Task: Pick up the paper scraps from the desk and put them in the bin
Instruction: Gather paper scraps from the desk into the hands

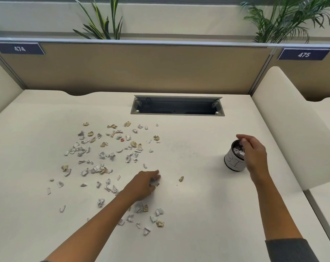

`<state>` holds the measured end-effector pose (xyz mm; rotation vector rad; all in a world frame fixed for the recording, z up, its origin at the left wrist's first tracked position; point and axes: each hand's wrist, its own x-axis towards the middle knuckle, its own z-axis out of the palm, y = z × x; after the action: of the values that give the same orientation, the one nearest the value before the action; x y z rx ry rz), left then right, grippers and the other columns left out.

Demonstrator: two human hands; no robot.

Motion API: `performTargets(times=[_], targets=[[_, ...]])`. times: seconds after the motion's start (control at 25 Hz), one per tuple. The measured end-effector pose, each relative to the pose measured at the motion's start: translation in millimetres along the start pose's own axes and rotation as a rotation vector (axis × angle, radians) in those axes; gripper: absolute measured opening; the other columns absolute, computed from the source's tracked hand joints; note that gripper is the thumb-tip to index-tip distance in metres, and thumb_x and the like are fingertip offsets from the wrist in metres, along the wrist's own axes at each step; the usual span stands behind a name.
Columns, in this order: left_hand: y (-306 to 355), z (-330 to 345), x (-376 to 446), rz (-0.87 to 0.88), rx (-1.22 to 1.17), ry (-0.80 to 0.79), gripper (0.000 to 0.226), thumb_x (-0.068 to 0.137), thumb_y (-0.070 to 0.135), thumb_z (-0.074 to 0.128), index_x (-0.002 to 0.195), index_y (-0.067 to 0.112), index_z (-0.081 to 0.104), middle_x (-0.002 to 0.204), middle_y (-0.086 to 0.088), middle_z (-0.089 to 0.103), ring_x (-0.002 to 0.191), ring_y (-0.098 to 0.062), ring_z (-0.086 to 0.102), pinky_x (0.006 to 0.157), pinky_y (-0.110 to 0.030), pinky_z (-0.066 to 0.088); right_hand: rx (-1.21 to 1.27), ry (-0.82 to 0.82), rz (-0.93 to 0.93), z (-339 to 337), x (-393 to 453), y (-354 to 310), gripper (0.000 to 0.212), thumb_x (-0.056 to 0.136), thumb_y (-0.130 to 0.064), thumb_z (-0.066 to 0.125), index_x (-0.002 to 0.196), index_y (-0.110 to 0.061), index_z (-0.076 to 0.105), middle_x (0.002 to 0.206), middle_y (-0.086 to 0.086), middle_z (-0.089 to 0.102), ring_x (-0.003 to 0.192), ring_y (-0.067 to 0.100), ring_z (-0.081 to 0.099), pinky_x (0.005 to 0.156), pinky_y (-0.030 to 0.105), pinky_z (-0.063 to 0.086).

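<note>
Paper scraps (103,154): small crumpled bits, mostly white with grey print, some tan, one tiny red piece; scattered loosely over the left and centre of the surface (188,214), a matte cream top with rounded edges. One tan scrap (181,179) lies alone, between the main scatter and the bin.

Left hand (144,185): palm down at the right edge of the scatter, fingers (155,173) curled and pinching small scraps against the surface.

Bin (234,159): small cylinder, white side with dark hand-drawn marks (unreadable), dark rim and base, upright on the right part of the surface, well apart from the scatter. White crumpled scraps fill its mouth.

Right hand (252,150): over the bin's mouth, fingers bent downward; cannot tell whether they hold a scrap.

Surroundings: grey rectangular cable tray (177,105) recessed at the back; tan fabric partition (134,69); cream curved side dividers; dark blue labels "474" (19,48) and "475" (304,54); green plants (285,19) behind.
</note>
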<state>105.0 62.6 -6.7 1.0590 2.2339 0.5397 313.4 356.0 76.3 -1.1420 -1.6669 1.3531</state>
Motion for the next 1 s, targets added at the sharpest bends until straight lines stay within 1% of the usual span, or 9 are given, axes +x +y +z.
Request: performTargets(times=[0.12,0.24,0.32,0.4,0.52,0.6,0.68,0.84,1.0], targets=[[-1,3,0,0.001,-0.002,0.043,0.048,0.091,0.015,0.063,0.139,0.017,0.053,0.14,0.007,0.057,0.118,-0.012,0.06,0.103,-0.027,0.045,-0.14,-0.157,-0.119,23,-20,-1,0.022,0.097,-0.011,0.054,0.1,-0.023,0.072,0.093,-0.017,0.067,0.081,-0.01,0.056,0.075,0.009,0.042],[-2,9,-5,0.031,0.003,0.093,0.036,0.096,0.018,0.058,0.131,0.014,0.061,0.14,0.003,0.057,0.118,-0.01,0.061,0.099,-0.017,0.042,-0.29,-0.386,-0.12,56,-49,16,0.018,0.097,-0.008,0.056,0.104,-0.017,0.071,0.106,-0.005,0.069,0.087,0.001,0.06,0.072,0.003,0.042],[-4,14,-10,0.075,0.064,0.111,0.03,0.098,0.018,0.053,0.125,0.016,0.066,0.142,0.0,0.055,0.125,-0.016,0.057,0.103,-0.023,0.041,-0.411,-0.539,-0.068,75,-73,38,0.019,0.097,-0.011,0.057,0.112,-0.015,0.069,0.115,-0.001,0.066,0.093,0.008,0.061,0.077,0.007,0.043],[-7,18,-16,0.122,0.135,0.11,0.029,0.1,0.018,0.048,0.121,0.017,0.068,0.137,-0.003,0.059,0.127,-0.023,0.055,0.105,-0.032,0.042,-0.525,-0.636,-0.053,88,-96,58,0.025,0.097,-0.013,0.058,0.121,-0.013,0.064,0.122,0.003,0.06,0.103,0.015,0.06,0.089,0.018,0.044],[-13,18,-21,0.189,0.192,0.117,0.027,0.099,0.014,0.046,0.113,0.011,0.069,0.12,-0.011,0.066,0.113,-0.03,0.061,0.093,-0.042,0.048,-0.623,-0.727,-0.179,101,-120,75,0.029,0.096,-0.012,0.057,0.125,-0.014,0.06,0.124,0.001,0.053,0.115,0.016,0.053,0.102,0.027,0.042],[-16,17,-26,0.242,0.202,0.128,0.029,0.098,0.012,0.044,0.115,0.012,0.068,0.118,-0.012,0.065,0.11,-0.03,0.061,0.09,-0.042,0.05,-0.625,-0.767,-0.213,108,-133,77,0.029,0.096,-0.013,0.054,0.125,-0.017,0.06,0.123,-0.004,0.051,0.115,0.011,0.051,0.103,0.026,0.042],[-19,19,-31,0.295,0.208,0.132,0.035,0.097,0.012,0.042,0.124,0.016,0.064,0.125,-0.01,0.062,0.115,-0.028,0.058,0.09,-0.041,0.051,-0.621,-0.8,-0.233,114,-143,77,0.028,0.097,-0.015,0.053,0.124,-0.02,0.06,0.122,-0.007,0.05,0.113,0.008,0.05,0.102,0.022,0.042],[-24,19,-38,0.327,0.281,0.083,0.041,0.102,0.018,0.039,0.14,0.021,0.052,0.152,0.002,0.042,0.143,-0.013,0.034,0.11,-0.028,0.037,-0.623,-0.886,-0.264,117,-160,76,0.027,0.097,-0.026,0.057,0.123,-0.023,0.059,0.121,-0.012,0.048,0.109,0.002,0.05,0.099,0.021,0.044],[-25,9,-47,0.274,0.252,0.0,0.047,0.099,0.027,0.047,0.146,0.02,0.043,0.158,0.007,0.031,0.147,-0.008,0.022,0.114,-0.025,0.027,-0.617,-1.008,-0.276,112,-176,73,0.056,0.082,-0.056,0.068,0.128,-0.029,0.055,0.126,-0.02,0.039,0.105,-0.007,0.049,0.092,0.017,0.046]])
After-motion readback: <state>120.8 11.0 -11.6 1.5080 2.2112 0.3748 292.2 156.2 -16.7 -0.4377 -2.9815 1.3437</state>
